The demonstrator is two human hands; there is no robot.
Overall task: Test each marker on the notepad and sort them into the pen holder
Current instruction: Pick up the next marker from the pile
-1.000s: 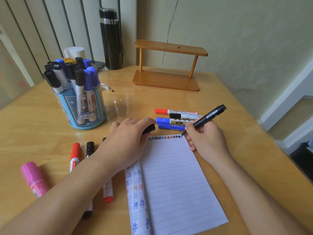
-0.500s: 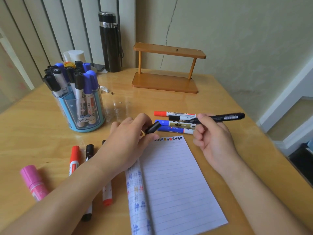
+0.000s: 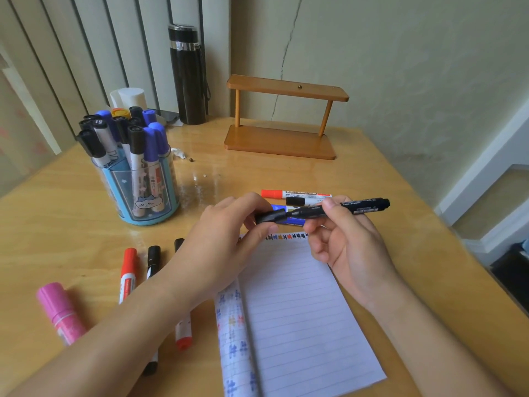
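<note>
Black marker (image 3: pixel 355 206) has lifted off the notepad (image 3: pixel 300 310) since its test scribble and is level above the top edge, right hand (image 3: pixel 349 242) pinching the barrel, left hand (image 3: pixel 226 233) pinching the cap (image 3: pixel 269 216) at its tip; recapping, pen holder (image 3: pixel 143 190) probably next.

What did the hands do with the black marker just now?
The right hand lifted the black marker off the notepad and turned it level; the left hand raised the cap to its tip. Both grips stayed; the pen holder did not move.
</note>
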